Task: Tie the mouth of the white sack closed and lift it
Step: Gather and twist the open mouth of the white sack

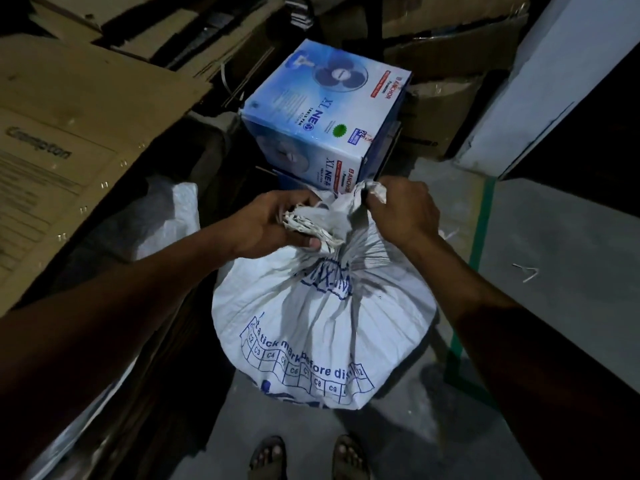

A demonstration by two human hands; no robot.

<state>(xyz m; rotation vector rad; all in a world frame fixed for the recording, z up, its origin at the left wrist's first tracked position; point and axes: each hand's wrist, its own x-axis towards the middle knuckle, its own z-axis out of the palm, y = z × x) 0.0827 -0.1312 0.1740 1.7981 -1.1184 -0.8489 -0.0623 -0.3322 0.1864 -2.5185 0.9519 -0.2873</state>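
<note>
- On the grey floor (554, 323), straight ahead of the person's 2 sandalled feet (308, 459), stands the white sack (311, 334), full and rounded, with blue print and a row of numbered boxes on its side.
- Its mouth (322, 223) is gathered into a bunched neck at the top, with creases running down from it.
- Left hand (266, 226) grips 1 twisted tail of the gathered cloth, fingers curled over it and thumb pressed under it.
- Right hand (401, 209) clenches the other tail, fingers wrapped round it, a tuft of cloth poking out above the fist.
- The 2 hands sit either side of the neck, near each other but apart.
- Just behind the sack sits a blue fan box (322, 116) with a fan picture on top.
- Flattened brown cardboard (69, 133) leans at the left and more is piled behind.
- A green tape line (481, 230) runs along the floor at the right, near a white wall (540, 81).
</note>
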